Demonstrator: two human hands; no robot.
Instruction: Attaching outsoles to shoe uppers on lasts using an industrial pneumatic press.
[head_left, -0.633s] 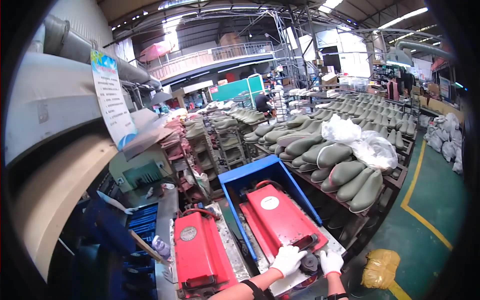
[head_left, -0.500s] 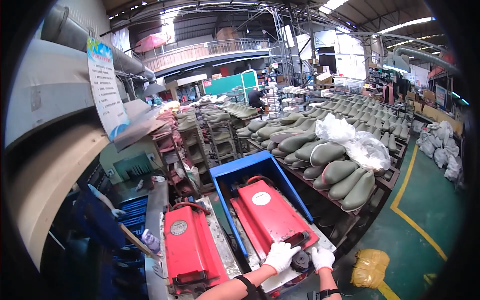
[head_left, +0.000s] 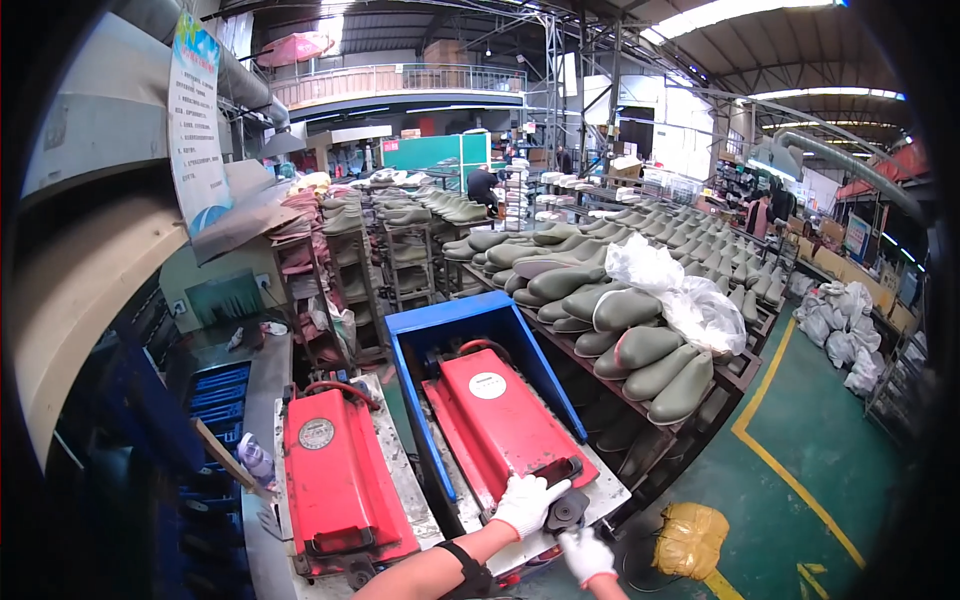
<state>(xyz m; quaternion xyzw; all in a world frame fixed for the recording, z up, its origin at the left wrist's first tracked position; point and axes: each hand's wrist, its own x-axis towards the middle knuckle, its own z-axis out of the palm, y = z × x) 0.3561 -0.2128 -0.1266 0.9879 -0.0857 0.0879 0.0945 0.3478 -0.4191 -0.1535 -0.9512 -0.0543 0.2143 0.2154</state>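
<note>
Red mould presses stood side by side on the bench below us, and we had both gloved hands at the near end of the right-hand press point(head_left: 505, 420). Our left hand point(head_left: 527, 503), in a white glove, lay curled over the press's lower edge beside a black handle point(head_left: 556, 471). Our right hand point(head_left: 586, 554), also gloved, was closed around a round black knob point(head_left: 567, 512) at that corner; the two hands sat close together, nearly touching. A black strap point(head_left: 466, 573) circled our left forearm.

That press lay tilted in a blue metal frame point(head_left: 455, 318), with a round white label near its upper end. The second red press point(head_left: 333, 472) lay flat to its left, well apart from our hands. Racks of olive-green boot lasts point(head_left: 640, 345) ran away to the right, with clear plastic bags point(head_left: 680, 295) heaped on top. A yellow sack point(head_left: 691, 539) sat on the green floor point(head_left: 830, 450) just beyond our right hand.
</note>
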